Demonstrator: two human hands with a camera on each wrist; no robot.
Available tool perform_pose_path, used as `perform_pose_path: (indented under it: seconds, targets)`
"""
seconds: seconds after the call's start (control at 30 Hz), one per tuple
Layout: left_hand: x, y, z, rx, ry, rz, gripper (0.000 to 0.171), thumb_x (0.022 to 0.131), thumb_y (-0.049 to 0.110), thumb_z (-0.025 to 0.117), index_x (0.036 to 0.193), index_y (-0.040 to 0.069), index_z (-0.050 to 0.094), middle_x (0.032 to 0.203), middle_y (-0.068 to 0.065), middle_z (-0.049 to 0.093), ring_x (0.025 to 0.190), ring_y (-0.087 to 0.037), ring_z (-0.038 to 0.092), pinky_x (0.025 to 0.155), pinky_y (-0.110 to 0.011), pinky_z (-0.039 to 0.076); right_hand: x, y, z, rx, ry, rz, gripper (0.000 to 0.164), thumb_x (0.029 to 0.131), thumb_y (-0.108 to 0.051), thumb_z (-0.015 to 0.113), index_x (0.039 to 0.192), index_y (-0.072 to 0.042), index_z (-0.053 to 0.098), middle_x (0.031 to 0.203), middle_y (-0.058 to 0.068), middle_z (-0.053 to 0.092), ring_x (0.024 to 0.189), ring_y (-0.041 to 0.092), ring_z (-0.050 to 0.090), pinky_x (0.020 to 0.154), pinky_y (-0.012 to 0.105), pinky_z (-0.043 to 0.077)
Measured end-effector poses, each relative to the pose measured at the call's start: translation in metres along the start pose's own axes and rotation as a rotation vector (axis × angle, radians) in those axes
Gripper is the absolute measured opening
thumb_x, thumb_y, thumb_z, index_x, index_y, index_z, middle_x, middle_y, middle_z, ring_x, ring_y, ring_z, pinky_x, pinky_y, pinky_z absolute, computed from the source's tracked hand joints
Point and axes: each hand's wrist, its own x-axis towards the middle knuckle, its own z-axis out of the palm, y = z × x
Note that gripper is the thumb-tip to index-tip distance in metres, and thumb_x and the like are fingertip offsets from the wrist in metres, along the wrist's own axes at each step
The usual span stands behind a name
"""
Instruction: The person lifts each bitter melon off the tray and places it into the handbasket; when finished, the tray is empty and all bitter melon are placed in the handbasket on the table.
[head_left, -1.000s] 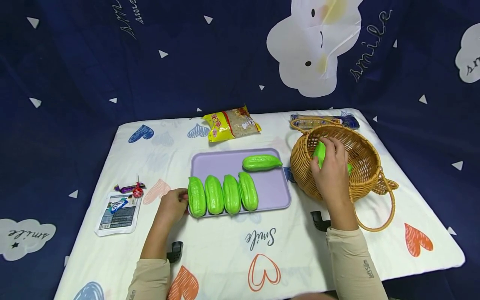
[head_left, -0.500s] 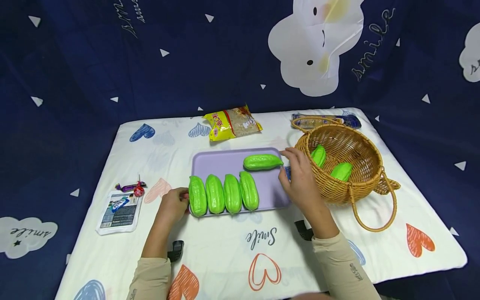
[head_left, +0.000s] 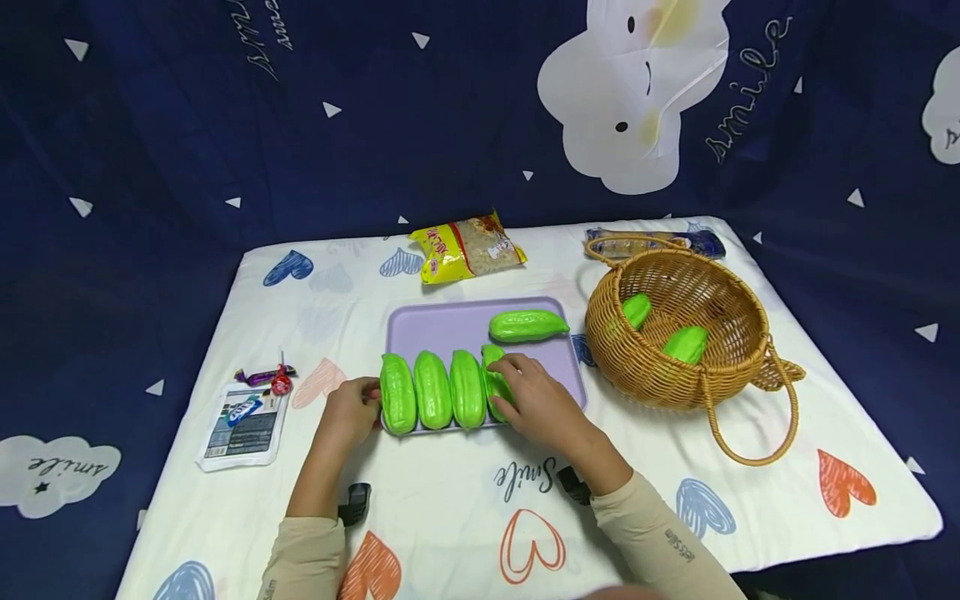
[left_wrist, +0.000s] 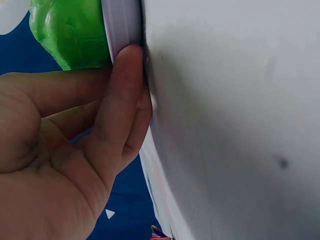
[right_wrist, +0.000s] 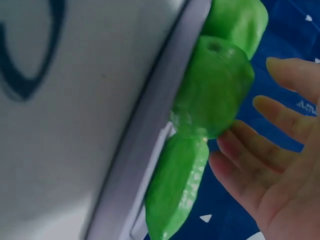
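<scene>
Several green ridged gourds [head_left: 432, 390] stand side by side along the front of the lilac tray [head_left: 442, 317]. Another gourd [head_left: 528, 326] lies crosswise at the tray's back right. My left hand [head_left: 351, 414] holds the tray's left rim; in the left wrist view a fingertip presses its outer wall. Over the rightmost gourd of the row [head_left: 491, 357] is my right hand [head_left: 542, 408], which partly hides it. The right wrist view shows spread, slightly bent fingers [right_wrist: 285, 120] close to the gourds, the lower ones at or near the surface.
A wicker basket [head_left: 637, 371] with two green gourds [head_left: 687, 344] inside stands at the right. Behind the tray lies a yellow food bag [head_left: 468, 249]; a blue-ended packet [head_left: 701, 242] lies behind the basket. At left are a flat white pack [head_left: 243, 425], a lollipop [head_left: 281, 383] and a purple-wrapped candy [head_left: 255, 377].
My right hand let go of a gourd inside the basket, then moved left across to the rightmost gourd of the tray's row. The left hand stays at the tray's rim.
</scene>
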Motion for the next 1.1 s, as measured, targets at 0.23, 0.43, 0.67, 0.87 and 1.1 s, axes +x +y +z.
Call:
perform_pose_path:
  seconds: [0.23, 0.43, 0.67, 0.87, 1.1]
  targets:
    - [0.0, 0.0, 0.0, 0.01, -0.002, -0.001, 0.031, 0.094, -0.002, 0.049, 0.122, -0.008, 0.061, 0.093, -0.018, 0.064, 0.063, -0.014, 0.063, 0.057, -0.027, 0.055, -0.001, 0.002, 0.007, -0.071, -0.004, -0.006, 0.043, 0.091, -0.033, 0.068, 0.125, -0.01, 0.059, 0.129, 0.012, 0.053, 0.118, 0.029, 0.053, 0.092, 0.043, 0.051]
    - [-0.001, 0.0, 0.0, 0.004, -0.006, -0.006, 0.031, 0.095, -0.001, 0.049, 0.123, -0.009, 0.06, 0.094, -0.018, 0.064, 0.065, -0.015, 0.063, 0.058, -0.027, 0.055, -0.002, 0.002, 0.007, -0.111, -0.019, 0.053, 0.046, 0.087, -0.031, 0.073, 0.126, -0.011, 0.059, 0.133, 0.013, 0.05, 0.115, 0.032, 0.055, 0.089, 0.045, 0.052]
    - [-0.001, 0.001, 0.0, 0.013, -0.005, -0.004, 0.032, 0.095, -0.001, 0.05, 0.124, -0.009, 0.059, 0.094, -0.019, 0.065, 0.062, -0.014, 0.063, 0.057, -0.027, 0.054, -0.002, 0.005, 0.005, -0.079, -0.022, 0.08, 0.047, 0.084, -0.018, 0.076, 0.127, -0.012, 0.058, 0.134, 0.014, 0.049, 0.105, 0.032, 0.06, 0.078, 0.043, 0.055]
    - [0.0, 0.001, 0.0, 0.017, -0.005, 0.004, 0.032, 0.095, -0.001, 0.049, 0.123, -0.009, 0.059, 0.095, -0.019, 0.066, 0.062, -0.014, 0.064, 0.057, -0.027, 0.055, -0.003, 0.008, -0.001, -0.042, -0.009, 0.072, 0.046, 0.083, -0.013, 0.075, 0.126, -0.01, 0.057, 0.132, 0.016, 0.05, 0.108, 0.031, 0.059, 0.085, 0.043, 0.054]
    - [0.001, 0.0, 0.0, 0.019, -0.013, 0.003, 0.032, 0.095, 0.0, 0.049, 0.124, -0.009, 0.059, 0.097, -0.02, 0.065, 0.063, -0.014, 0.064, 0.057, -0.027, 0.055, -0.003, 0.009, -0.021, -0.052, 0.111, 0.062, 0.049, 0.082, -0.013, 0.075, 0.127, -0.01, 0.057, 0.132, 0.013, 0.052, 0.11, 0.033, 0.06, 0.086, 0.046, 0.054]
